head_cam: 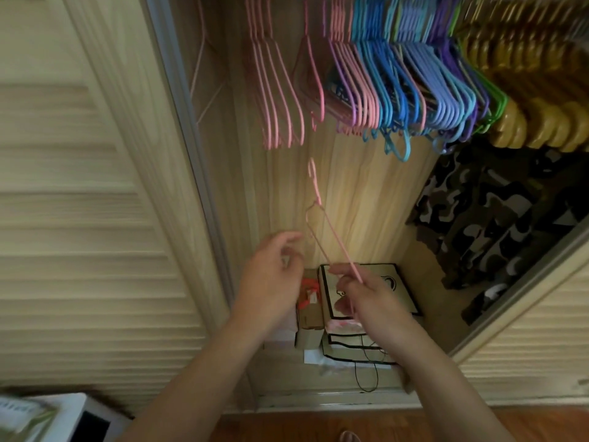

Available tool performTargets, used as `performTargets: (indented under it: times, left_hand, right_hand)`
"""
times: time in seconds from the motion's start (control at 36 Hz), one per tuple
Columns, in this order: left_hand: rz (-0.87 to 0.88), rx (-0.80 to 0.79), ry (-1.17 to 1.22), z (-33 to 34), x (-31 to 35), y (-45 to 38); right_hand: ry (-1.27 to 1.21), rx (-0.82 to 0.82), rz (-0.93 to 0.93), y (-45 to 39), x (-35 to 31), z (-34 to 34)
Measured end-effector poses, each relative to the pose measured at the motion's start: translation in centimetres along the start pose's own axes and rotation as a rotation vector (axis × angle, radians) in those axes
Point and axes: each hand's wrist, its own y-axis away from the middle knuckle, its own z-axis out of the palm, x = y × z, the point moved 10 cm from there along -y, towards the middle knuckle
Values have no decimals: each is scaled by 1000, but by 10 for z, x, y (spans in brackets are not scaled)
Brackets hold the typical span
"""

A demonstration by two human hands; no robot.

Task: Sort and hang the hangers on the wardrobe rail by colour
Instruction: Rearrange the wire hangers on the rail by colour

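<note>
One pink hanger, hook up, is pinched at its lower end by the right hand, below the hung pink hangers. Left hand: fingers loosely curled, holding nothing, just beside it. Blue hangers and tan hangers hang further right.

Both forearms are bare, with no sleeves in view.

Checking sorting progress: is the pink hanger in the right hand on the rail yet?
Off the rail. The pink hanger is in the right hand, its hook below the hung pink hangers.
</note>
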Motion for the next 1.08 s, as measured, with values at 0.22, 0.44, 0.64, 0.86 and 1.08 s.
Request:
performTargets:
  times: [0.22, 0.44, 0.64, 0.86, 1.08]
  left_hand:
    - [797, 698, -320, -124, 119, 30]
    - [801, 964, -732, -194, 176, -1]
    - [685, 1006, -805, -236, 211, -38]
    - [771, 1024, -811, -259, 239, -57]
    - [835, 1038, -745, -259, 237, -55]
  right_hand:
    - [45, 42, -47, -3, -31, -19]
    - [136, -176, 108, -16, -43, 22]
    - [132, -161, -225, -26, -139, 61]
    - [150, 117, -416, -66, -242, 49]
    - [324, 219, -581, -110, -317, 47]
